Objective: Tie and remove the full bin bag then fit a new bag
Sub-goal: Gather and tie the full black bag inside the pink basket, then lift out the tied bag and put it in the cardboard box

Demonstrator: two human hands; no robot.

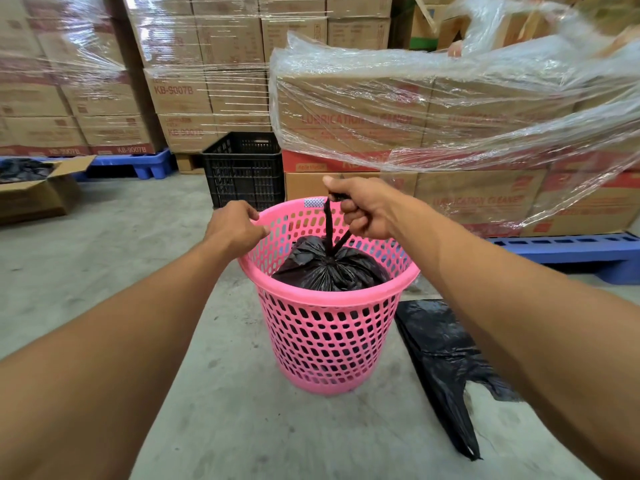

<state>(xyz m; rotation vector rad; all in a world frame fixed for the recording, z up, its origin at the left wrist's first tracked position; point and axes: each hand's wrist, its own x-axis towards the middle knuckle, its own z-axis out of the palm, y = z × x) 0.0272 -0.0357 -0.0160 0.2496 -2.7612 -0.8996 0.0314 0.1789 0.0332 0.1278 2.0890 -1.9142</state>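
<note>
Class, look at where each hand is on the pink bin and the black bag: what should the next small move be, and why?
Probably lift straight up with the right hand. It is shut on the twisted handles of the tied bag, which still sits inside the pink bin. The left hand grips the rim, so it can hold the bin down. A spare bag lies flat on the floor beside it.

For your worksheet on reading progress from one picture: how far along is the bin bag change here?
Done: the full bag is gathered and tied at its neck. In hand: the right hand grips the bag's twisted handles, pulling up, while the left hand holds the pink bin by its rim; the bag sits inside. Left: lifting it out and fitting the new bag lying on the floor.
</note>
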